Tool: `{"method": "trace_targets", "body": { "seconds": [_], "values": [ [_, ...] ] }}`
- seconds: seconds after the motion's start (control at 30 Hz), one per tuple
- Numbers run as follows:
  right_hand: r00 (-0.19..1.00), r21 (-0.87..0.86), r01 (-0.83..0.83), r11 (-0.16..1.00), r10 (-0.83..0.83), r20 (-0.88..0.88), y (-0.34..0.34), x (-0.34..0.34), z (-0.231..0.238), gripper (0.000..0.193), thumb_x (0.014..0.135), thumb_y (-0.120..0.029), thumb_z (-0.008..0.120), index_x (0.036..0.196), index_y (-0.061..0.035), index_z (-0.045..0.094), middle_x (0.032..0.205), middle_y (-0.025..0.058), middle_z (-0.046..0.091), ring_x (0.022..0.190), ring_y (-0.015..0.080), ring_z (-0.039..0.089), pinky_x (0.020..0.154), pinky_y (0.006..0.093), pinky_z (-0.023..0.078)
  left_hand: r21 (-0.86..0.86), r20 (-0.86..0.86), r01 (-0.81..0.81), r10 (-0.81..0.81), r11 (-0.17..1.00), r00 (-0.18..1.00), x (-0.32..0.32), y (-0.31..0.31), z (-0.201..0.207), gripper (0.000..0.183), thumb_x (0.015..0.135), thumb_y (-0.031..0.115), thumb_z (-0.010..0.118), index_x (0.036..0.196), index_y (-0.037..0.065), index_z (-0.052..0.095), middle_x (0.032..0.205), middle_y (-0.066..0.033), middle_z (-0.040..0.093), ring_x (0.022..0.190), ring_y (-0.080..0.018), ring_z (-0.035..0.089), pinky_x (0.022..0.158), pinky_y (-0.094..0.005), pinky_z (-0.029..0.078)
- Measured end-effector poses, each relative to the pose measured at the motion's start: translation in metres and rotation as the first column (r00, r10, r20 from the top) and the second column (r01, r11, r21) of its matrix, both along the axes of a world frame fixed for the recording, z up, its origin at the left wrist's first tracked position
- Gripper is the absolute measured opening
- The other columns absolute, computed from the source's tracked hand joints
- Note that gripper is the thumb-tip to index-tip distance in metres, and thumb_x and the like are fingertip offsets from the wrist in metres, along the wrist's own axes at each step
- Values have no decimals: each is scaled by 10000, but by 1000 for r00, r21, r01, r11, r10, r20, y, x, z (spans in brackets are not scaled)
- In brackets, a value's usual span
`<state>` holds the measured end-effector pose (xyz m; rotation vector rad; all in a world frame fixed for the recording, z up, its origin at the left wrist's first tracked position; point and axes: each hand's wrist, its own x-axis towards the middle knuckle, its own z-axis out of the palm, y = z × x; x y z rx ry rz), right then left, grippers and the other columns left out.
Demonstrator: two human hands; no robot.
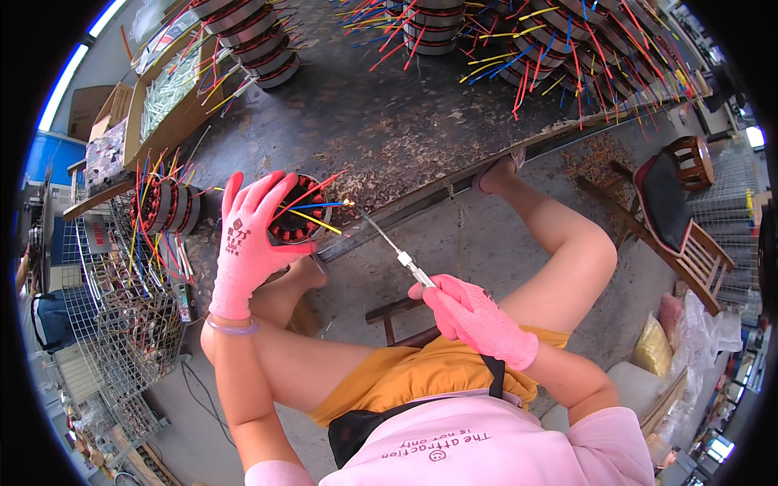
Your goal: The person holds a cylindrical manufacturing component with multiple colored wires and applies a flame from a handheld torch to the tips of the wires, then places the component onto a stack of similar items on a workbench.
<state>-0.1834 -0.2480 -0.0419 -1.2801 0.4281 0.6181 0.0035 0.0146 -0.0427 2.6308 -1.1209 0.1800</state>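
My left hand (258,235), in a pink glove, is closed around the rim of a round motor stator (301,231) with dark red windings, at the table's near edge. Red, blue and yellow lead wires (312,217) stick out of its face to the right. In the pink-gloved fingers of my right hand (478,317) is a slim metal tool (403,257) with a thin shaft and a white collar. Its tip points up and left at the wire ends, where a small orange-yellow glow (348,202) shows. I cannot tell whether tip and wire touch.
More stators (166,206) lie left of my left hand. Tall stacks of stators (559,49) with wires jutting out stand along the far side of the worn dark table (389,121). A cardboard box (170,97) holds pale thin tubes. At the right stands a wooden chair (673,219).
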Motion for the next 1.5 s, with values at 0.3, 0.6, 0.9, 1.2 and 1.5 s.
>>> {"method": "trace_targets", "body": {
  "seconds": [0.3, 0.6, 0.9, 1.2, 1.5],
  "values": [
    [1000, -7, -9, 1000, 9, -16, -3, -1, 2, 282, 1049, -239, 482, 1167, -9, 595, 676, -30, 474, 563, 33, 421, 510, 228, 348, 12, 12, 1, -1, 1000, 1000, 0, -2, 1, 903, 503, 241, 888, 1330, 67, 572, 1325, -120, 586, 1251, -291, 537, 1193, -525, 250],
    [998, -87, -49, 995, 52, 38, -1, 2, 0, 300, 1044, -257, 479, 1152, -1, 593, 667, -9, 464, 561, 55, 423, 530, 256, 373, 18, 12, -6, 6, 1000, 1000, -1, -1, 0, 889, 503, 247, 887, 1321, 79, 582, 1326, -119, 582, 1265, -302, 517, 1191, -521, 252],
    [1000, -50, -2, 999, 3, 18, -1, -1, -4, 306, 1039, -291, 489, 1185, -49, 608, 587, -33, 461, 454, 36, 346, 433, 220, 261, -1, 24, -7, 7, 1000, 1000, -2, -2, 1, 897, 499, 305, 893, 1316, 97, 588, 1295, -119, 586, 1212, -310, 538, 1190, -539, 248],
    [998, -74, -17, 997, 21, 55, 0, -1, -5, 316, 1044, -291, 478, 1181, -36, 603, 586, -28, 451, 471, 41, 360, 443, 224, 269, 0, 26, -2, 2, 1000, 1000, -1, -1, -2, 880, 509, 303, 888, 1310, 95, 589, 1293, -133, 584, 1165, -326, 558, 1191, -542, 238],
    [996, -108, -40, 993, 48, 73, -1, 0, -4, 309, 1043, -281, 477, 1182, -37, 603, 589, -29, 450, 487, 45, 376, 458, 228, 283, -3, 41, 4, -4, 1000, 999, -1, 0, -4, 857, 524, 305, 882, 1303, 93, 594, 1286, -139, 586, 1163, -324, 558, 1191, -540, 237]
  ]
}}
